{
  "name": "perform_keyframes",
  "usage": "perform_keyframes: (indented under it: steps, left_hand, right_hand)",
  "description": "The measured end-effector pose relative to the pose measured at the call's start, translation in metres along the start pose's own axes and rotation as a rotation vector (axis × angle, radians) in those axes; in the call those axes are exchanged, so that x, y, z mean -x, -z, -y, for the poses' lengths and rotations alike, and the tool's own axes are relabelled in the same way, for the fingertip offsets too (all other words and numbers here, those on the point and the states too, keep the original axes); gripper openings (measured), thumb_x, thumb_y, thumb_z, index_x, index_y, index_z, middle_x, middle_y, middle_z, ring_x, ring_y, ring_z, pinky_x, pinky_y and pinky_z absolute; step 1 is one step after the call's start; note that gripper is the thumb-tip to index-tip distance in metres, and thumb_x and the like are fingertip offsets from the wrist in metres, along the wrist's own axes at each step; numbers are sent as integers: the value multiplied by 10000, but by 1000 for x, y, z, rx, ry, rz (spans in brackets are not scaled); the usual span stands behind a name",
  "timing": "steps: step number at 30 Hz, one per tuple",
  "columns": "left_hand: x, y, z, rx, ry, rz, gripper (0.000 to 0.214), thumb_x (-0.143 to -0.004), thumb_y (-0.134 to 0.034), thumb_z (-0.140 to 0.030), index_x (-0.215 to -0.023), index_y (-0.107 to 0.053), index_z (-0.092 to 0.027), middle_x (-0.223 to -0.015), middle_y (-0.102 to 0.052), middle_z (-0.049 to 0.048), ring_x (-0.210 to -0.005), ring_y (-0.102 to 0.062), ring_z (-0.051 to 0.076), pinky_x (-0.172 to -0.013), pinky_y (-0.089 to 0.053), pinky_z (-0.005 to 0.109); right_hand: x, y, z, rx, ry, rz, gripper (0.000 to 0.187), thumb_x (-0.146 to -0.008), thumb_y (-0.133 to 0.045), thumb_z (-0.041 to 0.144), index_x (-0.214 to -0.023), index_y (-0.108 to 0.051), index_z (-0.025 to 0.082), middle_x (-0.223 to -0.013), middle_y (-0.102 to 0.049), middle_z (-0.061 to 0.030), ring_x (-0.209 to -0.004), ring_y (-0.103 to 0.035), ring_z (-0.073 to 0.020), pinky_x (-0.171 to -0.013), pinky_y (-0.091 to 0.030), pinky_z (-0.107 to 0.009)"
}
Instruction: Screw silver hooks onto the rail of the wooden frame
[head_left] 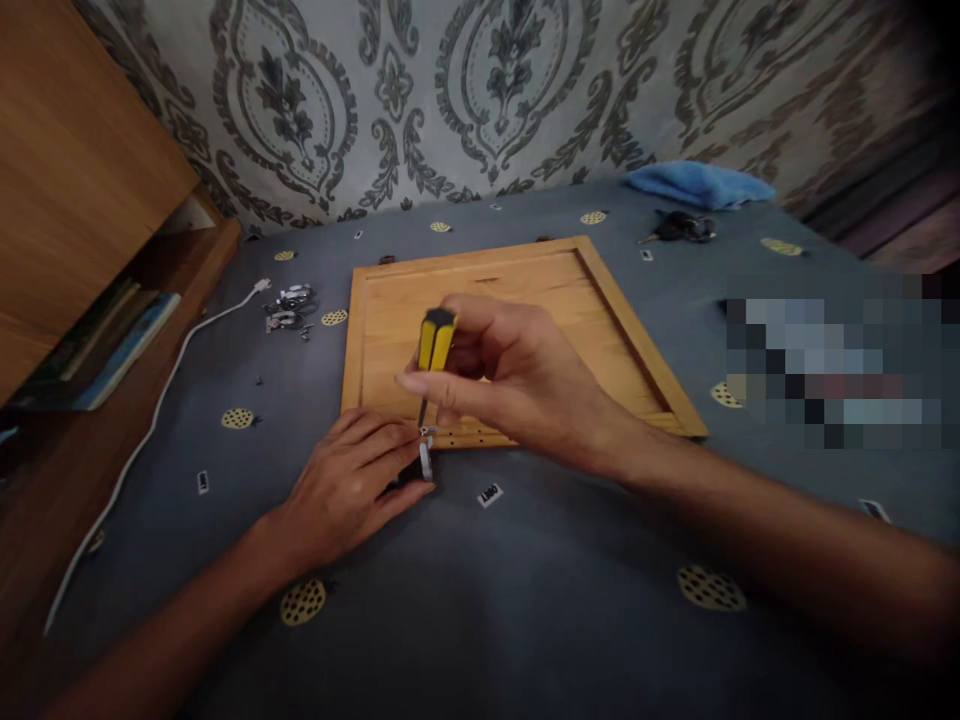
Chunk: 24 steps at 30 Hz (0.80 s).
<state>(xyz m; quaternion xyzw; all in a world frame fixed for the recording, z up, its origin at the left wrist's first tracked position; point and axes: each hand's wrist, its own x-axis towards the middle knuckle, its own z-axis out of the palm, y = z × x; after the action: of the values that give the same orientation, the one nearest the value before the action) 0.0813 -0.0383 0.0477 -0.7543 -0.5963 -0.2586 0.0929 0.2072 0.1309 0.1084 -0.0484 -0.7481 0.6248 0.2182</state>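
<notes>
A framed wooden panel [636, 335] lies flat, with several small dark holes along its near edge. At that edge, my left hand [356, 480] holds a metal hinge [426, 458], fingers on top and thumb at the near side. Part of the hinge is hidden under the fingers. Above it, my right hand [525, 375] grips a yellow-and-black screwdriver [436, 342] by the handle. The shaft points down, and its tip meets the hinge near my left fingertips. Whether a screw sits under the tip is too small to tell.
Metal hardware [291, 306] lies in a small pile left of the panel, near a white cable [174, 365]. Books [131, 350] fill a wooden shelf at left. Keys [681, 227] and a blue cloth [697, 185] lie at back right. A patch at right is pixelated.
</notes>
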Motion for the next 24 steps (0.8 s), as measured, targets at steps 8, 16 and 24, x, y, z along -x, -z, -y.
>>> perform_keyframes:
  steps: [8,16,24]
  left_hand:
    - [-1,1,-1,10,9,14,190,-961,-645,-286,-1079,-667,-138,-1021,-742,90,-938,-671,235,-836,-530,401]
    - [-1,3,-1,12,0,31,206,-963,-648,-288,-1090,-654,-125,-1043,-738,93,-950,-662,232,-845,-512,392]
    - [-2,2,-1,8,-2,29,181,-969,-639,-289,-1072,-649,-140,-1029,-740,83,-950,-666,235,-834,-512,392]
  right_hand:
    - [1,2,2,43,34,-113,330,-824,-774,481,-831,-565,225,-747,-576,25,-542,-554,-92,-468,-471,-246]
    - [-1,0,-11,19,24,-82,334,-823,-772,469,-813,-543,226,-801,-598,13,-558,-556,-96,-479,-491,-261]
    - [-1,0,-14,8,19,-62,337,-829,-772,442,-808,-515,224,-748,-535,32,-532,-525,-93,-452,-451,-264]
